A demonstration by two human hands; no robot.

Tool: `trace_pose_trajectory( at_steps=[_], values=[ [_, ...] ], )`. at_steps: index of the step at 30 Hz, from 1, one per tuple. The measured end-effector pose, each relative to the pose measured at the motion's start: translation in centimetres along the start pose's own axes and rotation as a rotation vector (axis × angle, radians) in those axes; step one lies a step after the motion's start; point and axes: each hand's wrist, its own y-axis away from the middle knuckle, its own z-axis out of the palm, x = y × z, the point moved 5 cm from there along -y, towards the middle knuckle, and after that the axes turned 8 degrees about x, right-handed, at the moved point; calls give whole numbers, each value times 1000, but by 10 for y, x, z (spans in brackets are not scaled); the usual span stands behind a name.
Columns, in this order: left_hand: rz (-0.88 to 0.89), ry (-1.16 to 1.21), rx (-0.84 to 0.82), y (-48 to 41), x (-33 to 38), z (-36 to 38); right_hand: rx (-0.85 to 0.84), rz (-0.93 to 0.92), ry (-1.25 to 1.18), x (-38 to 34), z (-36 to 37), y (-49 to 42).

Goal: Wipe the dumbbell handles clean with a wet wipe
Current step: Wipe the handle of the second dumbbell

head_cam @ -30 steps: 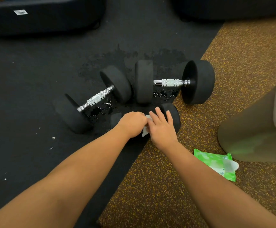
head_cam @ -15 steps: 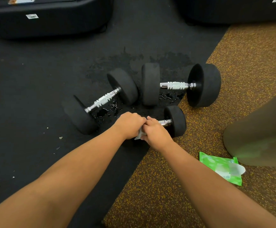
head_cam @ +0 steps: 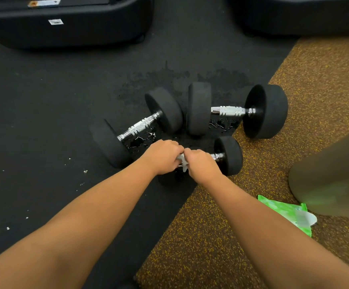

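Note:
Three black dumbbells with chrome handles lie on the floor. The nearest, small dumbbell point(head_cam: 228, 155) lies under my hands, its left head hidden. My left hand point(head_cam: 163, 156) and my right hand point(head_cam: 200, 164) sit side by side over its handle, fingers curled, with a white wet wipe point(head_cam: 183, 162) bunched between them. A short bit of bare handle shows to the right of my right hand. The left dumbbell point(head_cam: 138, 127) lies at an angle behind, and the right dumbbell point(head_cam: 231, 111) lies level beyond it.
Water drops point(head_cam: 140, 140) spot the black mat under the handles. A green wet-wipe pack point(head_cam: 284, 209) lies on the speckled brown floor at right, beside a tan bin point(head_cam: 331, 176). Black equipment bases point(head_cam: 65, 21) stand at the back.
My right hand lay with straight fingers on the small dumbbell's right head. It has curled over the handle beside my left hand, uncovering that head. The view shifted slightly.

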Motion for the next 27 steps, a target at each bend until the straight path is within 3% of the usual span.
trace_pose_trajectory(
  at_steps=[10, 27],
  values=[
    [-97, 12, 34, 20, -39, -17, 39, 48, -53, -3, -11, -5],
    [-379, -151, 288, 66, -120, -48, 364, 25, -140, -38, -26, -40]
  ],
)
